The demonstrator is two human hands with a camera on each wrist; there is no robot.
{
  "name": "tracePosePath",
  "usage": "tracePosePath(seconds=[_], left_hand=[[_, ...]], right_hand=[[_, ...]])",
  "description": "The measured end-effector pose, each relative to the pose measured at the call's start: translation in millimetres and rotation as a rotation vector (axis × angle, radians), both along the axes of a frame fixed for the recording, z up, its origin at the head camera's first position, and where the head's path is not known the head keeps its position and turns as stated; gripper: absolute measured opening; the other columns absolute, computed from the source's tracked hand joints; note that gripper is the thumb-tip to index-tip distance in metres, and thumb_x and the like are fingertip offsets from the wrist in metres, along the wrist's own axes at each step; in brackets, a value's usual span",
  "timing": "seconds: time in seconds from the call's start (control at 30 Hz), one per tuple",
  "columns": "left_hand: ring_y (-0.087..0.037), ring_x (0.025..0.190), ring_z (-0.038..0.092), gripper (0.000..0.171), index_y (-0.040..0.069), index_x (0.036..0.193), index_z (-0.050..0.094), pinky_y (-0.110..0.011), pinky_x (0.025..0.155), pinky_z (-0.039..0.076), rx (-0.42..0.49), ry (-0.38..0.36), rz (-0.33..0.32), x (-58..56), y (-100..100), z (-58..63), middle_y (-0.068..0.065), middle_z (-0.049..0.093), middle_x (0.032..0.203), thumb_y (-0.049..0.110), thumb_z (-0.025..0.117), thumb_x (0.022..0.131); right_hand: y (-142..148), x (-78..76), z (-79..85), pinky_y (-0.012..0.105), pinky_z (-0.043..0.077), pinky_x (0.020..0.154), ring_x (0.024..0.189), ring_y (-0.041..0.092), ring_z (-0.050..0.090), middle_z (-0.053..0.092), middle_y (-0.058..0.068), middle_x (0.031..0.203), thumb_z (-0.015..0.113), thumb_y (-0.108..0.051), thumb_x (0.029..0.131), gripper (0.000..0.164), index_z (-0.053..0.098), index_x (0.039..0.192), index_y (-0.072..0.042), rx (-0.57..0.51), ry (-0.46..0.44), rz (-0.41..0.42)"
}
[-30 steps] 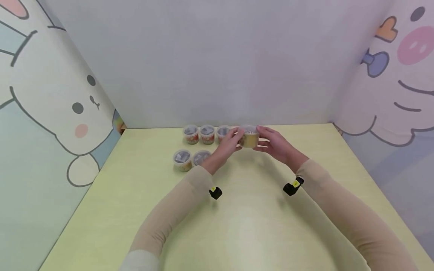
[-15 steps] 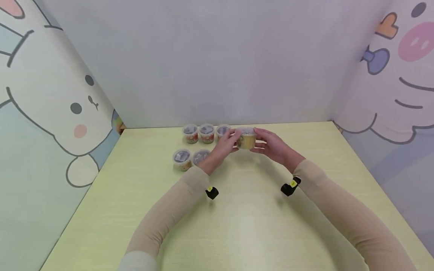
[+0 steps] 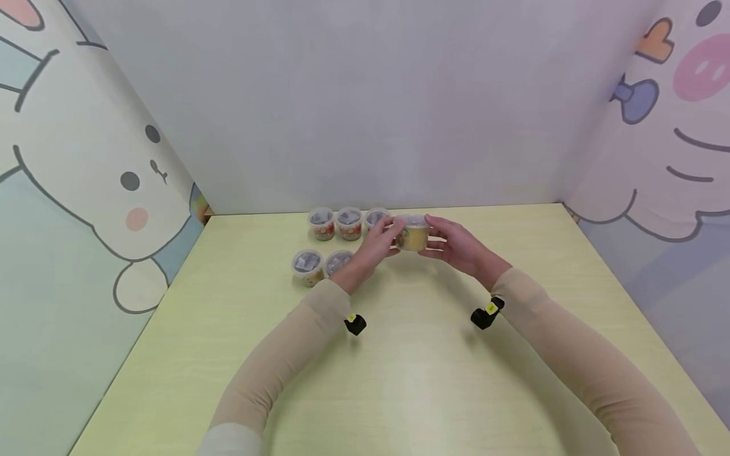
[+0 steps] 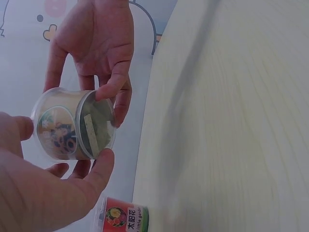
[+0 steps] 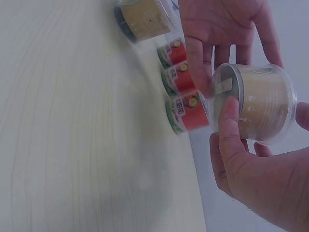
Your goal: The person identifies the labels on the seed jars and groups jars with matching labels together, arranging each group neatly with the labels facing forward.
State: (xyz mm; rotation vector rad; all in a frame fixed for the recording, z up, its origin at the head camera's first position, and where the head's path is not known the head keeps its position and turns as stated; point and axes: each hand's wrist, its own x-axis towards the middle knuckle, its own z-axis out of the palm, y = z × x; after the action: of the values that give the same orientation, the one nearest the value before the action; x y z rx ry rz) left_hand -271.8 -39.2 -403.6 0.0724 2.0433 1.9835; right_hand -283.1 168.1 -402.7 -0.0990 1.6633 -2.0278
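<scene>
Both hands hold one small round tub with a clear lid and a yellow-tan label (image 3: 414,237), raised over the far part of the table. My left hand (image 3: 373,246) grips its left side, and my right hand (image 3: 463,247) grips its right side. In the left wrist view the tub (image 4: 57,128) lies tilted between thumbs and fingers, showing an oval dark picture and a grey base with a pale strip. The right wrist view shows lines of small pale print on the tub (image 5: 263,104), with fingertips touching its base.
Red-labelled tubs (image 3: 350,225) stand in a row by the back wall, the rightmost partly hidden by my left hand. Nearer stand a yellowish tub (image 3: 308,268) and another lidded tub (image 3: 338,261), partly behind my left forearm. Cartoon-printed side walls flank the pale table (image 3: 422,380).
Both hands have shifted slightly left with the tub. It has turned a little, so more of the dark picture on its label shows. The standing tubs keep their places.
</scene>
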Motion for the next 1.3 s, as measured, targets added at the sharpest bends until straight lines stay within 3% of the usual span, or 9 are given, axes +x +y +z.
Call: tracePosePath(seconds=[0.4, 0.63, 0.77, 1.07, 1.3], left_hand=[[-0.033, 0.134, 0.051, 0.063, 0.007, 0.153, 0.037, -0.044, 0.106, 0.047, -0.014, -0.005, 0.018, 0.2, -2.0, 1.9, -0.018, 0.046, 0.15, 0.046, 0.052, 0.105], [-0.029, 0.118, 0.056, 0.052, 0.006, 0.147, 0.042, -0.042, 0.102, 0.05, 0.013, -0.013, 0.034, 5.5, -9.3, 3.8, -0.017, 0.051, 0.135, 0.042, 0.041, 0.11], [-0.026, 0.114, 0.056, 0.051, 0.01, 0.148, 0.042, -0.042, 0.102, 0.049, 0.0, -0.009, 0.038, 12.0, -12.1, 5.5, -0.014, 0.052, 0.133, 0.042, 0.043, 0.109], [-0.03, 0.124, 0.054, 0.057, 0.013, 0.152, 0.04, -0.044, 0.106, 0.047, 0.015, 0.003, 0.01, 22.3, -21.0, 4.3, -0.013, 0.05, 0.142, 0.046, 0.049, 0.107], [-0.03, 0.138, 0.044, 0.064, 0.01, 0.16, 0.029, -0.047, 0.113, 0.038, 0.058, 0.072, -0.038, 25.6, -29.8, 9.6, -0.015, 0.045, 0.146, 0.042, 0.049, 0.108]], right_hand=[[-3.8, -0.6, -1.4, 0.037, 0.055, 0.093, 0.112, 0.029, 0.054, 0.043, 0.014, 0.132, 0.045, -0.043, 0.109, 0.047, 0.04, 0.141, -0.009, -0.019, -0.011, -0.008], [-6.9, 4.6, -0.3, 0.039, 0.054, 0.096, 0.115, 0.029, 0.053, 0.042, 0.015, 0.138, 0.044, -0.043, 0.109, 0.05, 0.037, 0.144, -0.009, -0.035, -0.015, 0.019], [-6.5, 9.5, -1.2, 0.041, 0.053, 0.098, 0.118, 0.031, 0.054, 0.041, 0.018, 0.145, 0.044, -0.044, 0.109, 0.057, 0.032, 0.151, -0.007, -0.028, 0.001, 0.016], [-11.3, 20.2, 0.8, 0.044, 0.051, 0.1, 0.128, 0.035, 0.051, 0.036, 0.018, 0.15, 0.058, -0.044, 0.103, 0.075, 0.023, 0.157, -0.005, 0.011, 0.051, 0.026], [-15.3, 21.8, 10.5, 0.049, 0.049, 0.101, 0.125, 0.034, 0.055, 0.039, 0.018, 0.149, 0.057, -0.044, 0.103, 0.07, 0.031, 0.155, -0.005, 0.011, 0.09, 0.046]])
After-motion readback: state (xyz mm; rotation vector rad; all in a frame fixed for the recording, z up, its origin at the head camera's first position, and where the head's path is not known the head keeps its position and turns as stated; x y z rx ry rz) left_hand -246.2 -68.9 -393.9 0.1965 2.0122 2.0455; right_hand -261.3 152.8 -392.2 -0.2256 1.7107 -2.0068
